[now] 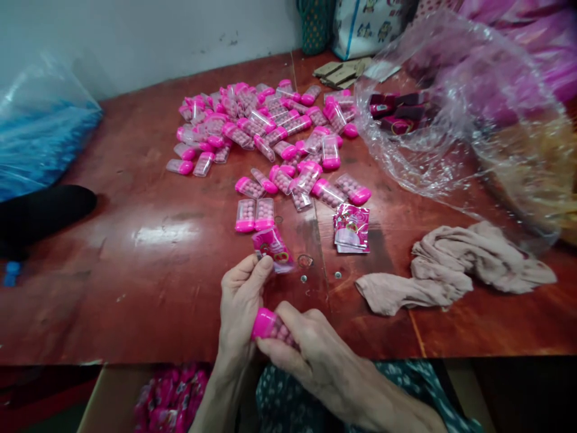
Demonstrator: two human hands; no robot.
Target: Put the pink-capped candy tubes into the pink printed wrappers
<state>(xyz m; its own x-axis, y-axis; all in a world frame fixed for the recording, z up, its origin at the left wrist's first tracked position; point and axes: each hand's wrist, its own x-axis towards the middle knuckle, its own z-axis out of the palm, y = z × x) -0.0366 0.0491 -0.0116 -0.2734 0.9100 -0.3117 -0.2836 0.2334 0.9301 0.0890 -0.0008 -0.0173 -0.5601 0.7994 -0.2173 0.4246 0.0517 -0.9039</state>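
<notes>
My left hand [246,288] pinches the corner of a pink printed wrapper [274,249] between thumb and finger, above the table. In my right hand [311,346] is a clear candy container [270,325] with a pink cap, full of small pink balls. Its capped end points at my left palm; whether it touches the palm, I cannot tell. Two similar containers [255,215] lie side by side just beyond the wrapper. A small stack of flat pink sachets [352,228] rests to their right. Farther back spreads a large pile of the same containers [252,123].
A beige cloth [451,270] lies crumpled at the right, near a clear plastic bag [428,150]. At the left are a bag of blue pieces [54,141] and a black object [49,213]. Below the table edge, a box [110,397] holds pink packets [174,397].
</notes>
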